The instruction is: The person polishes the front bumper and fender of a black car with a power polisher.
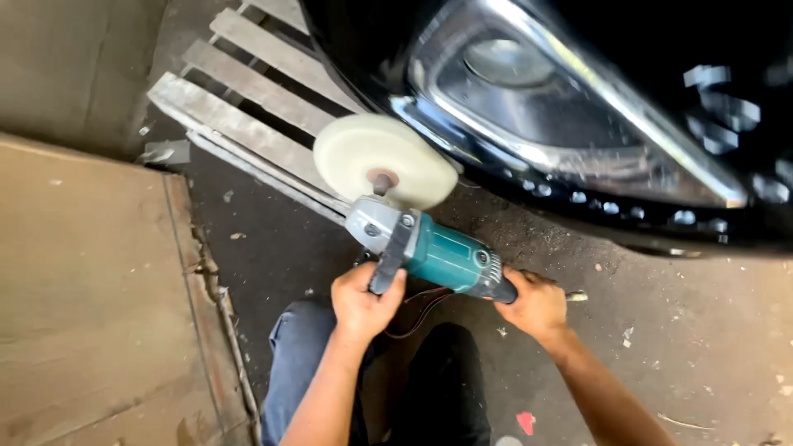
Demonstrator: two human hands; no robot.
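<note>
below the black car's front corner: a two-handed hold on a polisher

just below the black car bumper, the teal angle polisher is held low over the dark ground, its body lying roughly level and slanting away from the bumper toward the person's knees. the left hand is wrapped around the dark side handle that sticks out near the grey gear head, fingers curled fully over it. the right hand is clasped around the tail end of the body, farther from the bumper than the left; the fingers are tucked beneath, so whether they press a switch cannot be told. this split grip looks meant to steady a heavy tool: one hand guiding the head, the other bearing the rear.

the cream wool pad sits on the spindle at the head end, tilted so its round face turns up and toward the bumper's lower curve. its edge comes just beside the glossy paint under the fog lamp recess; whether it touches cannot be told.

the polisher's casing is teal with a ribbed vent near the rear and a pale grey metal head. the pad is thick, fluffy, evenly off-white and looks clean. a thin cord loops beneath the tool, away from the bumper. left of the bumper lies a weathered wooden pallet.
</note>
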